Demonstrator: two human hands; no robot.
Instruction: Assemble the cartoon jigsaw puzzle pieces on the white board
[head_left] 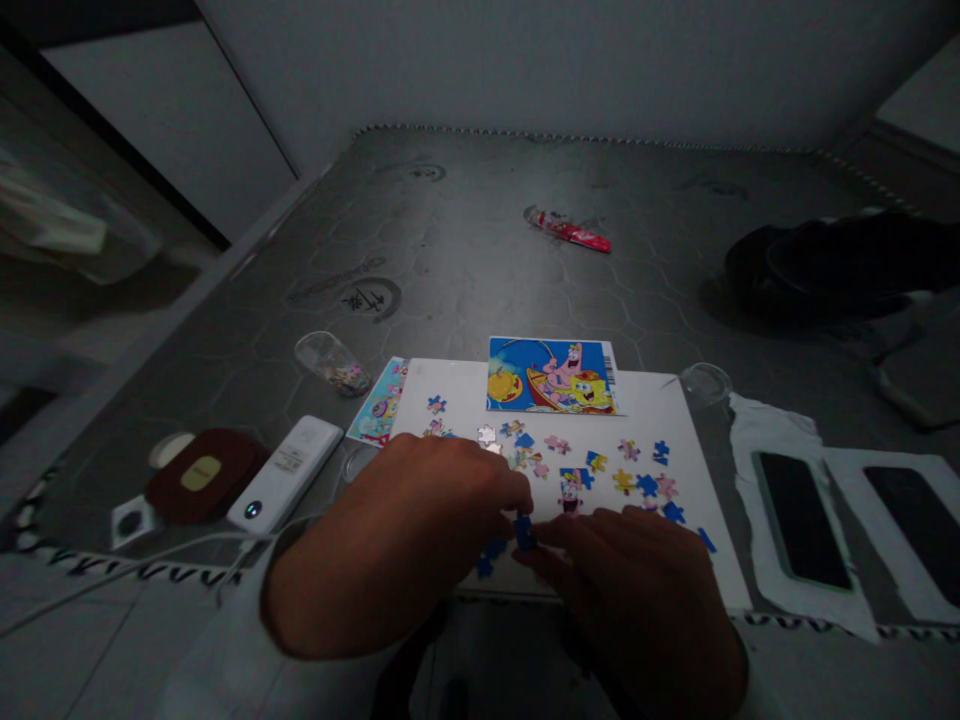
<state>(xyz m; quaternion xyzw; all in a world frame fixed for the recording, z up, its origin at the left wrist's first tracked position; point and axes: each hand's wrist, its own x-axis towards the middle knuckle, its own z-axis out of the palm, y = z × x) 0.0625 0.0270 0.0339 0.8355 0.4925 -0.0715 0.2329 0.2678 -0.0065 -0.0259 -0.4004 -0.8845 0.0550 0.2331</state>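
My left hand (397, 530) and my right hand (637, 590) meet over the near edge of a white board (675, 410), fingers curled inward. A blue jigsaw piece (523, 532) sits between their fingertips, pinched by my right thumb and forefinger. Whether my left fingers grip it is hidden. Just below, two joined blue pieces (489, 558) lie on the board. Several loose pink, yellow and blue pieces are scattered across it. A cartoon picture card (551, 376) stands at the board's far edge.
A tipped clear plastic cup (331, 362) holds pieces left of the board. Further left are a white power bank (285, 474) and a brown pouch (204, 476). Two dark phones (801, 520) lie on white cloth at right. A red tube (568, 230) and a dark bag (832, 265) lie farther back.
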